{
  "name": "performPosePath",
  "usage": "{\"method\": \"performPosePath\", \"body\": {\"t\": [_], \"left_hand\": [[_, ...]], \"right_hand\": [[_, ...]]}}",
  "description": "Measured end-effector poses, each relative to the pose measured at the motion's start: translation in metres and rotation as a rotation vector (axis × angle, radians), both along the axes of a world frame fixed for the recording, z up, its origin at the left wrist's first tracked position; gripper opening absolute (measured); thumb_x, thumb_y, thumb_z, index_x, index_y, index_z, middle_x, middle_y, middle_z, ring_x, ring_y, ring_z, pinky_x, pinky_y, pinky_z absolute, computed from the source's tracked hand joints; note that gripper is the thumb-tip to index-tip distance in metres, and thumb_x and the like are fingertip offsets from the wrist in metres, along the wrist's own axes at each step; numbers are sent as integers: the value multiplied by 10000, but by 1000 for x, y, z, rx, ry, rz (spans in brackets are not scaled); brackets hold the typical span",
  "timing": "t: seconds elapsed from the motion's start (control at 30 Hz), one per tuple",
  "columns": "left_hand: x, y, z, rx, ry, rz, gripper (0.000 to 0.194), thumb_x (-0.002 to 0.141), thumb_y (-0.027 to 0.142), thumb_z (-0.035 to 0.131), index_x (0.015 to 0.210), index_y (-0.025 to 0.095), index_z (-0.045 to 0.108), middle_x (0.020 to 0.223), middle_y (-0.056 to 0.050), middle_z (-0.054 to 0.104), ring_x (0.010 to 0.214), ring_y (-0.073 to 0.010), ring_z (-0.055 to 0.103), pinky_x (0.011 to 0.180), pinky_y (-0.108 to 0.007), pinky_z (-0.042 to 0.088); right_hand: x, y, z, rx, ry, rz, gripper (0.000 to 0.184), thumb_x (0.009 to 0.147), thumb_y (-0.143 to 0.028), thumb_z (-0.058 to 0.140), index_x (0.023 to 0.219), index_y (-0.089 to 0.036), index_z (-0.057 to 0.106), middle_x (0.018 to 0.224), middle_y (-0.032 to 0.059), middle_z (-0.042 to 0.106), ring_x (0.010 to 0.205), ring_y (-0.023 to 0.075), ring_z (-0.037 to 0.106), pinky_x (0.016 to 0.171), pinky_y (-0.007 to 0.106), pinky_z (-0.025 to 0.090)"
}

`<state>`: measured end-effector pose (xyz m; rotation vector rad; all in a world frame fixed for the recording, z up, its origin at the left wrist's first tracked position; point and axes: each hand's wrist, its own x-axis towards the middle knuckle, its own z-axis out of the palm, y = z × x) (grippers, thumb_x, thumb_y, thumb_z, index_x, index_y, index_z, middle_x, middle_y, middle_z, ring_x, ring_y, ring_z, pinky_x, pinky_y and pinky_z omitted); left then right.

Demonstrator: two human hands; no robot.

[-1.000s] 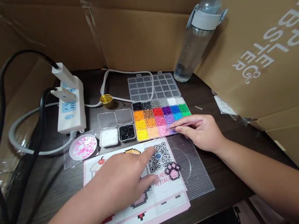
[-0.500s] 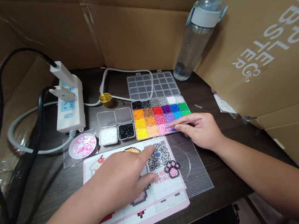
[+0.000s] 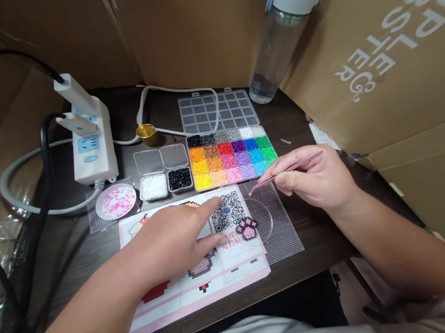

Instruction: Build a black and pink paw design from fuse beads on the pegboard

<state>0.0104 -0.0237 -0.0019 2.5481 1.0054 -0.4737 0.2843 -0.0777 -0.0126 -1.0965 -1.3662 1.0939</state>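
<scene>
Pink tweezers (image 3: 266, 181) are pinched in my right hand (image 3: 313, 177), tips pointing left and down over the clear pegboard (image 3: 283, 238). At their tips there may be a tiny bead, too small to make out. My left hand (image 3: 183, 235) lies over the printed pattern sheets (image 3: 239, 263), index finger and thumb stretched apart, holding nothing. Close to its fingertips, a paw shape of black and pink beads (image 3: 247, 229) rests on the clear board over the sheet's right edge. Behind the hands stands the compartment box of coloured beads (image 3: 229, 161), its lid opened back.
Left of the box are small cases of white beads (image 3: 153, 187) and black beads (image 3: 179, 179), and a dish of pink and white beads (image 3: 116, 202). A gold cup (image 3: 147, 134), power strip (image 3: 93, 142) and water bottle (image 3: 281, 37) stand behind. Cardboard walls surround the table.
My right hand has drawn the tweezers back from the pink beads in the box, bringing the tips over the pegboard. My left hand stays on the sheets. The whole view has shifted slightly.
</scene>
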Motion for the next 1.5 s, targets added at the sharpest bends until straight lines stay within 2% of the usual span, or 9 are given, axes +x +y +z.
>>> {"method": "performPosePath", "body": {"t": [0.17,0.33,0.5,0.7,0.97,1.2,1.5], "left_hand": [[2,-2,4,11,-18,-9,672,972,598,507,1543,244,494,976,-126,799,892,-329,739,706,-371,497],[3,-2,4,22,3,-7,672,963,591,520,1546,260,482,975,-120,802,872,-317,740,674,-350,478],[3,-1,1,33,12,-15,679,959,607,516,1544,265,480,951,-112,797,861,-313,733,657,-342,453],[2,-2,-1,11,3,-18,682,969,593,506,1563,262,449,908,-81,789,812,-296,719,655,-346,425],[4,-2,1,23,19,-17,683,961,603,508,1552,263,465,899,-91,784,806,-304,720,614,-339,396],[3,-1,0,27,19,-17,695,952,624,498,1548,267,464,839,-66,762,781,-265,712,627,-322,400],[3,-1,1,17,27,-14,697,967,622,479,1564,262,452,829,-73,762,791,-284,708,628,-330,396]], "right_hand": [[-9,-22,12,-108,-90,-16,81,834,-305,833,861,-235,864,814,63,831,505,116,597,459,253,484],[-18,-39,-3,-153,-181,-53,69,824,-242,799,829,-215,863,818,73,839,562,148,702,499,243,563],[-22,-47,-18,-78,-134,-36,93,820,-168,791,837,-226,862,833,64,843,742,195,804,674,266,657],[-22,-49,-19,-39,-180,32,91,835,-164,779,833,-208,859,824,81,840,704,201,797,638,281,651],[-22,-48,-19,-16,-196,42,92,839,-167,777,813,-215,852,829,80,841,713,208,804,659,294,659],[-21,-48,-22,-35,-213,30,71,842,-214,788,815,-217,853,830,85,841,712,215,802,669,312,662],[-22,-48,-21,-18,-196,50,81,835,-173,781,810,-213,847,828,84,841,715,211,807,662,297,663]]}}
